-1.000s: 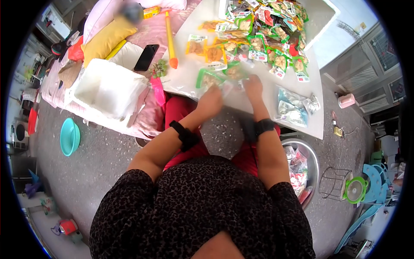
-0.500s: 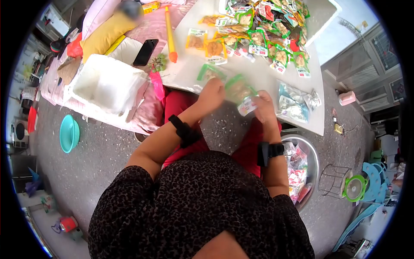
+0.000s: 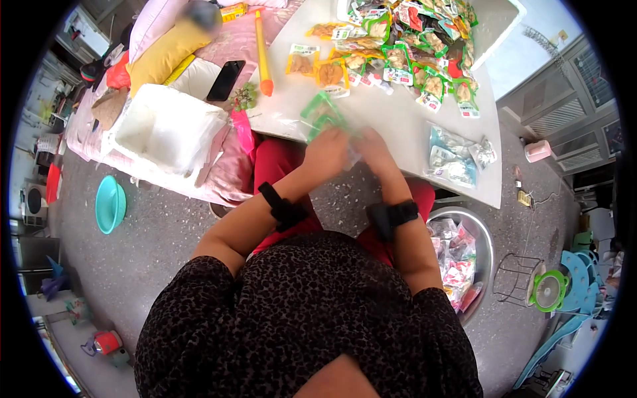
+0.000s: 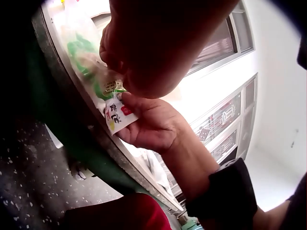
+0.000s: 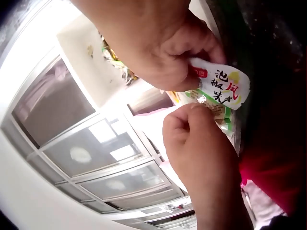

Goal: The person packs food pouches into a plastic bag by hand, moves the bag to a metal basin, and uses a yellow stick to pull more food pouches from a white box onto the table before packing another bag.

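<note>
Both hands work close together at the table's near edge. My left hand (image 3: pixel 326 154) has its fingers curled at the mouth of a clear plastic bag (image 4: pixel 72 28), with green-edged packets showing inside. Beside it, my right hand (image 3: pixel 375 154) pinches a snack packet (image 5: pixel 225 86) by its white printed end. In the right wrist view the left hand (image 5: pixel 201 143) is bent against the packet's green-edged side. From the left wrist, the right hand (image 4: pixel 156 124) shows thumb and fingers on the white end. The hands partly hide the bag's mouth.
Many snack packets (image 3: pixel 431 86) lie heaped from a white foam box (image 3: pixel 501 26) onto the table (image 3: pixel 398 116). Blue-white packs (image 3: pixel 451 159) lie at the right. A steel basin (image 3: pixel 490 255) of packets stands on the floor. Another foam box (image 3: pixel 156 132) sits left.
My right hand, which held the packet apart to the right half a second ago, has moved left and up beside the left hand. The left hand stays nearly in place.
</note>
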Demonstrator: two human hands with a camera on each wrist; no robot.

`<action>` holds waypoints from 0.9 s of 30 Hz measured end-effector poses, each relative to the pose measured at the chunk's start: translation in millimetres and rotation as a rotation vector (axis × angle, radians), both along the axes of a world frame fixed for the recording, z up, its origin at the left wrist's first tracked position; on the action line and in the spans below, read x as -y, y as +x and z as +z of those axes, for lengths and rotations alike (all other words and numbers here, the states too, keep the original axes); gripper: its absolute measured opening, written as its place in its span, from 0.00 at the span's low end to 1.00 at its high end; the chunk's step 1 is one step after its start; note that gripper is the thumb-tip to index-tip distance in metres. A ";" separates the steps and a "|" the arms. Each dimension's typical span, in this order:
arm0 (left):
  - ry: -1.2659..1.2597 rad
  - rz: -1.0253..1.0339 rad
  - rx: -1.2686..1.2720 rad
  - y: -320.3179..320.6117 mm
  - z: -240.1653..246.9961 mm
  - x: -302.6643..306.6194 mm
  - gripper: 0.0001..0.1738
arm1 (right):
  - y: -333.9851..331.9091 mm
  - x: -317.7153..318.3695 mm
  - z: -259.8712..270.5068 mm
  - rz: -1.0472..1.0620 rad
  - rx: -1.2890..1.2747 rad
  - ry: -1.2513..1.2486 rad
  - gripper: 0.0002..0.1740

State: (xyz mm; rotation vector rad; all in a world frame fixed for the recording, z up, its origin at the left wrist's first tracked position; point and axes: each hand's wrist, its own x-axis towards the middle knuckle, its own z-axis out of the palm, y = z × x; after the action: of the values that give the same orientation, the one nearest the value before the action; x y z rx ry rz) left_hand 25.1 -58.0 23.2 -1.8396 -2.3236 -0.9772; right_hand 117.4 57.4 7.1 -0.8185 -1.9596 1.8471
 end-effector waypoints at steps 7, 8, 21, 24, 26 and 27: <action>0.090 -0.020 0.038 4.1 1.7 9.7 0.13 | 4.6 8.2 10.5 -0.038 0.007 -0.158 0.08; 0.063 -0.020 0.030 4.0 -0.7 8.7 0.13 | 1.3 13.2 4.7 -0.065 -0.077 -0.221 0.08; 0.126 -0.074 0.029 -1.6 0.7 14.7 0.08 | -9.9 29.1 23.2 -0.069 -0.018 -0.323 0.08; 0.181 -0.055 0.013 -1.3 -5.5 9.9 0.08 | -22.9 32.4 20.8 -0.056 0.066 0.107 0.08; 0.202 -0.029 0.003 -5.4 -2.9 6.5 0.09 | -30.8 31.0 21.4 -0.077 0.046 0.087 0.08; 0.201 -0.018 0.003 -6.8 -0.7 6.2 0.10 | -32.2 29.1 22.4 -0.091 0.019 0.010 0.08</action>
State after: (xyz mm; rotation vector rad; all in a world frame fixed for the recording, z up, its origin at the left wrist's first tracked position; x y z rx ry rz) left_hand 18.3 -64.2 22.6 -1.7844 -2.1245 -1.1679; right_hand 85.2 28.3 29.5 -0.9099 -1.9090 1.7824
